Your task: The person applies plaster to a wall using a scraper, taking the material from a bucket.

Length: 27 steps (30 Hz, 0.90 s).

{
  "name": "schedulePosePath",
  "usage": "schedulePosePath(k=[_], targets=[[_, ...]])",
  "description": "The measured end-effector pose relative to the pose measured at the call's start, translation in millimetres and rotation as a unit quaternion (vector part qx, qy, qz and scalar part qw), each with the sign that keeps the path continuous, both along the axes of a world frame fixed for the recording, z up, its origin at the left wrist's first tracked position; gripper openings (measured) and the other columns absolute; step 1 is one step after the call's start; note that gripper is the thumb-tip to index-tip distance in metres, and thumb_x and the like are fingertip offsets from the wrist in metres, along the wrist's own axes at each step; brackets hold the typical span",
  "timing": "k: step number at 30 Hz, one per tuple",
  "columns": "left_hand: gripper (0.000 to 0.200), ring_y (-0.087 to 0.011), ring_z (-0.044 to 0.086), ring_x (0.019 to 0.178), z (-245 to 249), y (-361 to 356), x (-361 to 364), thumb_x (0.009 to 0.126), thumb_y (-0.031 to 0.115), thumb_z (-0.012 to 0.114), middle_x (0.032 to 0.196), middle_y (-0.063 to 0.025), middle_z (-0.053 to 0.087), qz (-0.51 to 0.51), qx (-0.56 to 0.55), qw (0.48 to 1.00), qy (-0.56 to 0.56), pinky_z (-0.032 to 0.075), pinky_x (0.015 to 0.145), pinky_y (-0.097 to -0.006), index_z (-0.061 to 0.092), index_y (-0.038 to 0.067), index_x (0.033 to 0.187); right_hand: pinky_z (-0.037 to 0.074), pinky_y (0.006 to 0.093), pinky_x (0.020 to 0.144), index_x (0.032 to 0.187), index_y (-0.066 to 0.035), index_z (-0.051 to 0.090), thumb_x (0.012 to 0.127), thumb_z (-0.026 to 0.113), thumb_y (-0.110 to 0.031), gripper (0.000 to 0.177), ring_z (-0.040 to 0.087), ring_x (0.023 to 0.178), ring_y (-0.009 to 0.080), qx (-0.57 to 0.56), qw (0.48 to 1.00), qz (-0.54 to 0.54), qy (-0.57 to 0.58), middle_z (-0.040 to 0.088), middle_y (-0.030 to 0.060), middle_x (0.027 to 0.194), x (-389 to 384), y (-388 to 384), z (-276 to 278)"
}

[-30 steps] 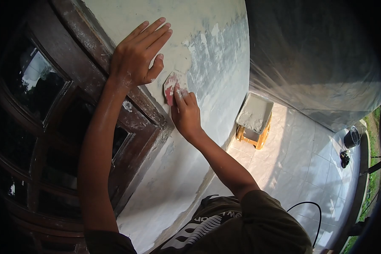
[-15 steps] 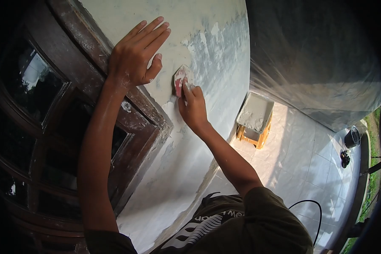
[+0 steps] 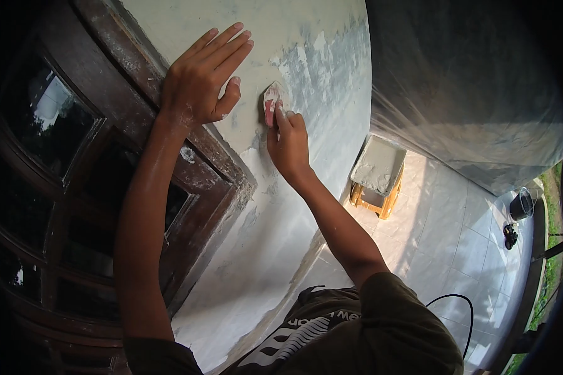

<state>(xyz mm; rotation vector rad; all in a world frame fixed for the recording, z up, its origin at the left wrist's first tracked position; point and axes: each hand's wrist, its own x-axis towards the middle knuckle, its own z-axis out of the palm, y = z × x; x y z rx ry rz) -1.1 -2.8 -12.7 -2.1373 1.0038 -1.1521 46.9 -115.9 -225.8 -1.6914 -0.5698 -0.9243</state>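
My left hand point(image 3: 203, 81) lies flat against the wall beside the door frame, its fingers stretched out and the thumb apart. In my right hand point(image 3: 288, 140) is a putty knife point(image 3: 271, 105) with a red, putty-smeared face, held against the wall point(image 3: 238, 312). My fingers wrap round its lower end, and the forefinger presses along it. Around the blade the wall surface is cream putty, with patchy grey and white areas to the right. The edge of the blade against the wall is hard to make out.
A dark wooden door frame point(image 3: 216, 169) with glass panes runs along the left. On the tiled floor, a tray of white putty point(image 3: 379, 164) rests on a yellow stool point(image 3: 391, 203). Plastic sheeting point(image 3: 463, 94) hangs at the right. A dark bucket point(image 3: 521, 204) and a black cable point(image 3: 472, 312) are farther right.
My right hand and the putty knife have slid a short way up the wall in view. My left hand stays in place.
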Motion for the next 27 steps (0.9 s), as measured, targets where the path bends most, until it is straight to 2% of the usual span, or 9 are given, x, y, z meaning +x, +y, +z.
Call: schedulePosePath(k=[3, 5, 7, 11, 13, 17, 18, 22, 27], targets=[[0.052, -0.0266, 0.052, 0.132, 0.6, -0.8, -0.1, 0.079, 0.018, 0.052, 0.135, -0.0127, 0.061, 0.001, -0.001, 1.0, 0.003, 0.037, 0.114, -0.0444, 0.063, 0.0, 0.126, 0.051, 0.046, 0.082, 0.122, 0.009, 0.055, 0.077, 0.063, 0.001, 0.047, 0.054, 0.098, 0.0388, -0.074, 0.995, 0.056, 0.045, 0.057, 0.0218, 0.101, -51.2, 11.0, -15.8], [0.052, -0.0266, 0.052, 0.132, -0.5, -0.1, 0.2, 0.079, 0.018, 0.052, 0.135, -0.0127, 0.061, 0.003, -0.004, 1.0, 0.007, 0.037, 0.114, -0.0445, 0.063, 0.0, 0.127, 0.051, 0.0447, 0.084, 0.134, 0.01, 0.047, 0.076, 0.065, 0.001, 0.061, 0.054, 0.101, 0.0394, -0.078, 0.993, 0.09, 0.021, 0.056, 0.0241, 0.107, -96.0, 11.1, -32.4], [0.052, -0.0264, 0.052, 0.132, -0.2, 1.0, 0.6, 0.079, 0.018, 0.052, 0.135, -0.0127, 0.061, 0.003, 0.003, 1.0, 0.001, 0.037, 0.114, -0.0444, 0.063, 0.0, 0.126, 0.049, 0.0383, 0.071, 0.133, 0.007, 0.053, 0.076, 0.064, 0.007, 0.058, 0.053, 0.08, 0.0321, -0.011, 0.99, 0.14, 0.012, 0.053, 0.0159, 0.084, -124.9, 2.2, -35.7], [0.052, -0.0261, 0.053, 0.131, -2.1, 1.3, 0.3, 0.079, 0.019, 0.052, 0.134, -0.0127, 0.061, -0.002, -0.003, 1.0, -0.002, 0.038, 0.114, -0.0442, 0.064, 0.001, 0.126, 0.049, 0.0308, 0.059, 0.132, 0.004, 0.057, 0.079, 0.059, 0.01, 0.053, 0.056, 0.064, 0.0203, 0.069, 0.994, 0.082, 0.013, 0.053, 0.0127, 0.077, -75.1, -16.8, -11.1], [0.052, -0.0258, 0.053, 0.131, -1.3, 2.0, 1.9, 0.078, 0.019, 0.052, 0.135, -0.0122, 0.061, -0.002, -0.004, 1.0, -0.003, 0.038, 0.114, -0.044, 0.064, 0.001, 0.126, 0.049, 0.0319, 0.058, 0.126, 0.006, 0.059, 0.08, 0.056, 0.009, 0.046, 0.056, 0.062, 0.0218, 0.084, 0.996, 0.019, 0.016, 0.055, 0.0143, 0.076, -36.7, -19.3, 7.9], [0.052, -0.0257, 0.053, 0.131, -0.8, 1.5, 1.6, 0.078, 0.019, 0.052, 0.135, -0.0119, 0.061, 0.001, -0.004, 1.0, -0.004, 0.037, 0.114, -0.0439, 0.063, 0.001, 0.126, 0.048, 0.0417, 0.068, 0.113, 0.009, 0.061, 0.08, 0.059, 0.005, 0.033, 0.058, 0.075, 0.0344, 0.049, 0.998, -0.03, 0.008, 0.057, 0.019, 0.077, 0.2, 2.7, 16.8], [0.053, -0.0257, 0.053, 0.132, -0.3, 1.1, 1.3, 0.078, 0.019, 0.052, 0.135, -0.0119, 0.061, 0.003, -0.003, 1.0, -0.002, 0.037, 0.114, -0.044, 0.063, 0.001, 0.127, 0.048, 0.0454, 0.074, 0.114, 0.009, 0.059, 0.08, 0.06, 0.003, 0.035, 0.056, 0.083, 0.0391, 0.029, 0.999, -0.008, 0.031, 0.058, 0.0214, 0.083, -9.6, 7.9, 17.7], [0.059, -0.0293, 0.049, 0.135, -1.5, 2.3, 1.5, 0.077, 0.017, 0.046, 0.138, -0.0135, 0.058, 0.003, -0.01, 1.0, 0.021, 0.035, 0.114, -0.0486, 0.058, -0.001, 0.132, 0.049, 0.046, 0.078, 0.131, 0.009, 0.049, 0.077, 0.062, 0.004, 0.056, 0.055, 0.09, 0.0379, -0.045, 0.995, 0.079, 0.042, 0.057, 0.0209, 0.092, -85.8, 10.9, 3.4], [0.056, -0.0278, 0.05, 0.133, -1.4, 2.0, 1.4, 0.078, 0.018, 0.049, 0.137, -0.0128, 0.059, 0.002, -0.008, 1.0, 0.01, 0.036, 0.114, -0.0464, 0.061, 0.0, 0.13, 0.047, 0.0369, 0.059, 0.129, 0.009, 0.054, 0.078, 0.058, 0.009, 0.051, 0.055, 0.064, 0.028, 0.019, 0.989, 0.119, 0.079, 0.055, 0.0161, 0.075, -105.7, -22.7, 10.1]])
